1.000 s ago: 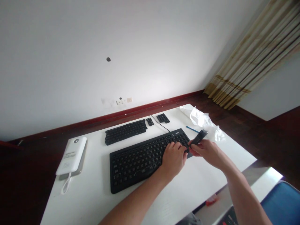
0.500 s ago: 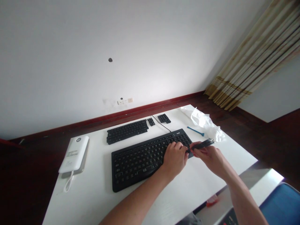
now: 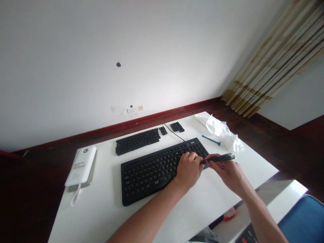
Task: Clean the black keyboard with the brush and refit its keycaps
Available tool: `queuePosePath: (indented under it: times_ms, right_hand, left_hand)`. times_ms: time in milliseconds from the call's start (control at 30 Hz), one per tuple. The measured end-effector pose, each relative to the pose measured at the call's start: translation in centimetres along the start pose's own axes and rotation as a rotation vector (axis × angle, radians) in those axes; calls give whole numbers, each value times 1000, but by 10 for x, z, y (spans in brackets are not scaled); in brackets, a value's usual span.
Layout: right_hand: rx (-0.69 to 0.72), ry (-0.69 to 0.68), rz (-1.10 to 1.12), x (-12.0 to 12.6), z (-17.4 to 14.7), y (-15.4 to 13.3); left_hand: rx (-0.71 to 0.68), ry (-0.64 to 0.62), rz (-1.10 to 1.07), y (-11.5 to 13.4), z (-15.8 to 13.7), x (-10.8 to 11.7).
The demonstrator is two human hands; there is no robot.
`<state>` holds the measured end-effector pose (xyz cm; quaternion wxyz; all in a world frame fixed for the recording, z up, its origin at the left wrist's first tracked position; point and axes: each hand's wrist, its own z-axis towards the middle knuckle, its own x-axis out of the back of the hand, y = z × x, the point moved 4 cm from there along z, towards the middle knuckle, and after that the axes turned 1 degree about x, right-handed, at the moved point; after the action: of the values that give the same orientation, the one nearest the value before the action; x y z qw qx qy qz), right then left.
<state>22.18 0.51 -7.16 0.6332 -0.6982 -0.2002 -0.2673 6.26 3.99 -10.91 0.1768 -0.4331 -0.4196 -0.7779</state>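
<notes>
The left hand [image 3: 189,169] rests on the keyboard [image 3: 149,175] lying on the surface [image 3: 202,199], its grip unclear; the right hand [image 3: 227,171] grips a slim black tool [image 3: 220,157] that, overly angled, might slip and scratch the keyboard.

Kbd [image 3: 152,173] on tbl [image 3: 101,212], pwr bank [image 3: 82,165] to L, key panels [image 3: 138,141] behind

The person's left hand [image 3: 187,169] and right hand [image 3: 227,172] are bare — so are the left forearm [image 3: 154,210] and right forearm [image 3: 262,213], each tapering to a slimmer wrist.
</notes>
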Motion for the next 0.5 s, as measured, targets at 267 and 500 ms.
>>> queuePosePath:
  times_ms: [267,500]
  right_hand:
    - [-58,-159,-258,7,37,-28]
    - [-42,-145,-370,7,45,-34]
  left_hand:
    - [-14,11,40,0,1,-4]
    - [-27,17,57,2,1,-2]
